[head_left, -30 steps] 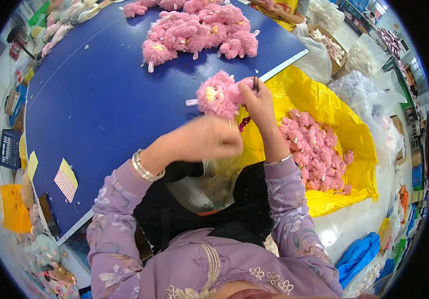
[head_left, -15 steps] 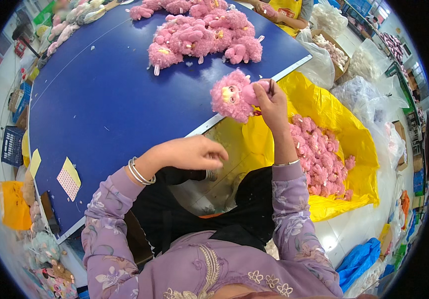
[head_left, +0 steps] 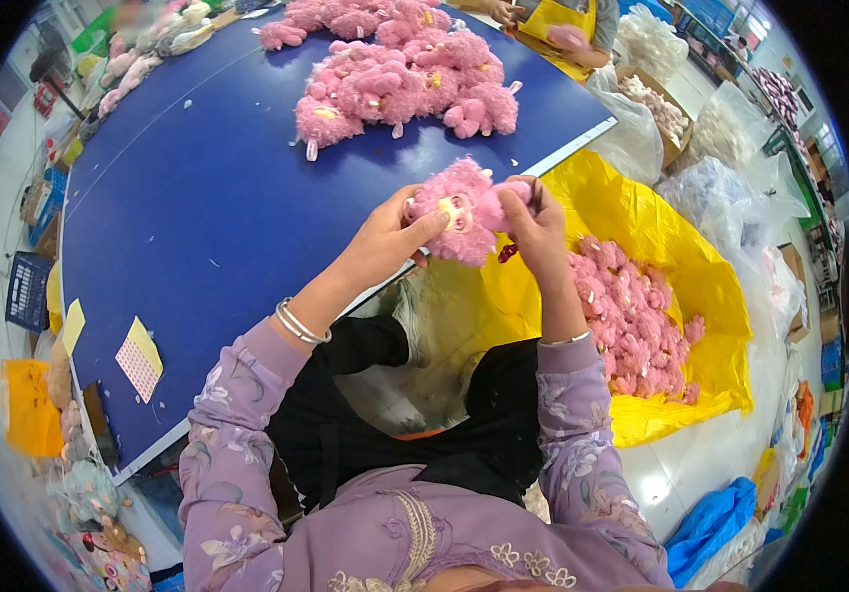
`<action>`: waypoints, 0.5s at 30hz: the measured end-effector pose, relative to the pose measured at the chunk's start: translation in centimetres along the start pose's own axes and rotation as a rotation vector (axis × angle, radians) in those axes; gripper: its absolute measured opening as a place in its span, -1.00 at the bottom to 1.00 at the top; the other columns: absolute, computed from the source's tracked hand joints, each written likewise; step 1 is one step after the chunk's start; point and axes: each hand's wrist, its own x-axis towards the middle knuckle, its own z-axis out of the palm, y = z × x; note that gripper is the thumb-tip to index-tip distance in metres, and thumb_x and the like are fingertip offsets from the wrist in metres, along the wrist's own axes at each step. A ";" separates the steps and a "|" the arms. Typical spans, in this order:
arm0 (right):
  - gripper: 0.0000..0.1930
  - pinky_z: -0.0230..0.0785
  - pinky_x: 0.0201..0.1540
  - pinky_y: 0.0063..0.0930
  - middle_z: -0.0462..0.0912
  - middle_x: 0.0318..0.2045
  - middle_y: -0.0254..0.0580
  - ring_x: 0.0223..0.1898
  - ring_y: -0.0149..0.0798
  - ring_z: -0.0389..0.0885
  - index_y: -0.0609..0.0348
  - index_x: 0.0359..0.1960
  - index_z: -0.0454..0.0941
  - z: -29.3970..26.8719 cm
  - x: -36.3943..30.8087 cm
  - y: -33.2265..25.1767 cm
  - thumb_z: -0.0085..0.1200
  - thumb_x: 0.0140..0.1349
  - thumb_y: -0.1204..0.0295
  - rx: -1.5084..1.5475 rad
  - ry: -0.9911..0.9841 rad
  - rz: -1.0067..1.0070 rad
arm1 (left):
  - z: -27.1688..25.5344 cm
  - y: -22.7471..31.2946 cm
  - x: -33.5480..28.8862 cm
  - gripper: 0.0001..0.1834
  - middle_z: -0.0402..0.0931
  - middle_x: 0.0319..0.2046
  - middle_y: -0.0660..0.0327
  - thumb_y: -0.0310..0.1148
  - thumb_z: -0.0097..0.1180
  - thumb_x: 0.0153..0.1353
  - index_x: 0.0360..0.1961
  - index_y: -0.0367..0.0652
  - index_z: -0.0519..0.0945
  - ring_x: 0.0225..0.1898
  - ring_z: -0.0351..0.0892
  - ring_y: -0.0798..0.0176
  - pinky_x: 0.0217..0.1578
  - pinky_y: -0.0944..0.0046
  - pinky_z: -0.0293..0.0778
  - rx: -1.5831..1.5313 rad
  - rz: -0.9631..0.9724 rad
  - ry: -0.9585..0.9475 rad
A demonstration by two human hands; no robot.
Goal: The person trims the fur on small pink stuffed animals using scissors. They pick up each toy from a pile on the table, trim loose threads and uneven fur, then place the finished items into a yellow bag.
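A fluffy pink plush doll [head_left: 462, 202] with a pale yellow muzzle lies sideways between my two hands, above the near edge of the blue table [head_left: 207, 227]. My left hand [head_left: 390, 232] is closed on its head, the thumb across the face beside the muzzle. My right hand [head_left: 537, 222] pinches the smooth pink body at the other end. A small dark red piece [head_left: 508, 254] hangs under the doll near my right fingers; I cannot make out what it is.
Similar pink plush dolls [head_left: 405, 79] are heaped at the table's far side. To my right, a yellow sack [head_left: 676, 232] holds many more. A sticker sheet [head_left: 138, 360] lies on the table's left. A person in a yellow apron [head_left: 554, 35] stands across, beyond the far right edge.
My left hand has risen from below the table edge and taken hold of the doll's head. The doll has come slightly lower, still in my right hand.
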 end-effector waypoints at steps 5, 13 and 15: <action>-0.65 0.16 -0.67 -0.66 0.56 -0.43 -0.35 -0.69 -0.55 0.31 0.17 -0.11 0.54 -9.3 1.2 -0.5 -0.04 0.36 0.13 0.749 0.003 -0.071 | -6.3 -1.2 4.7 -0.57 0.53 -0.12 0.19 -0.21 0.04 0.32 0.12 -0.22 0.38 -0.20 0.55 0.34 -0.29 0.39 0.49 0.222 0.302 0.378; -0.56 -0.15 -0.75 -0.68 0.55 -0.57 -0.29 -0.81 -0.61 0.04 0.24 -0.15 0.52 -5.0 2.3 0.5 -0.19 0.38 0.08 0.372 -0.127 0.346 | -16.8 -2.6 9.2 -0.31 0.19 0.22 -0.10 -0.22 0.29 -0.06 0.13 -0.17 0.37 0.07 0.40 -0.13 0.06 -0.01 0.38 1.370 0.304 0.624; -0.70 -0.12 -0.74 -0.70 0.56 -0.55 -0.30 -0.80 -0.64 0.06 0.23 -0.21 0.52 -3.4 1.5 -0.5 -0.07 0.33 0.21 0.212 -0.177 0.309 | -16.4 -2.2 8.8 -0.33 0.23 0.12 -0.08 -0.26 0.29 -0.12 0.08 -0.18 0.38 0.05 0.40 -0.13 0.07 0.05 0.39 1.203 0.291 0.584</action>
